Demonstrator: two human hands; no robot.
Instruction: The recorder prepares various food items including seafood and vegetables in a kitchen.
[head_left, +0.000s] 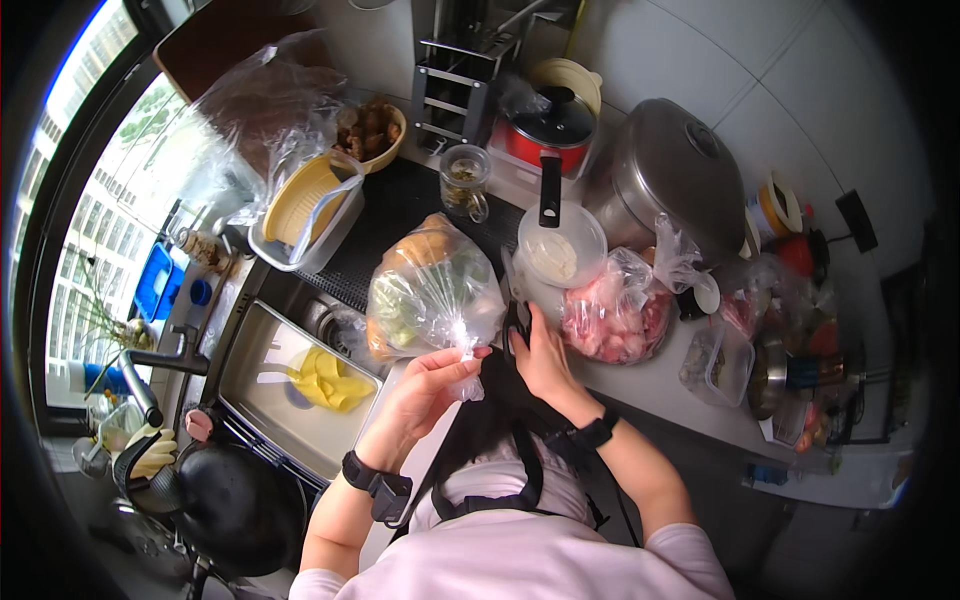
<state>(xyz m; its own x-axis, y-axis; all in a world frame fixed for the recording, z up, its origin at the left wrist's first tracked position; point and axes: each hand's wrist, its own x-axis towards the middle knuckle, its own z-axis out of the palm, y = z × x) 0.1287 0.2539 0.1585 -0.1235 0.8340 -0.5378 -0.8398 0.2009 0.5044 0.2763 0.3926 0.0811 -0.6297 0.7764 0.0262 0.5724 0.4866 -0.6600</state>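
Observation:
My left hand pinches the gathered neck of a clear plastic bag. Through the film I make out green leafy vegetables and brownish-orange produce; the exact kinds are unclear. Just right of the bag, my right hand has its thumb and fingers around the black handles of a pair of scissors, whose blades point away from me along the counter. A knotted clear bag of raw pink meat lies to the right of that hand. Beyond it stands a translucent round tub with something pale inside.
A sink at left holds a yellow cloth-like item. Behind are a glass mug, a red lidded pot with its handle toward me, and a large metal appliance. A clear container sits near the right counter edge.

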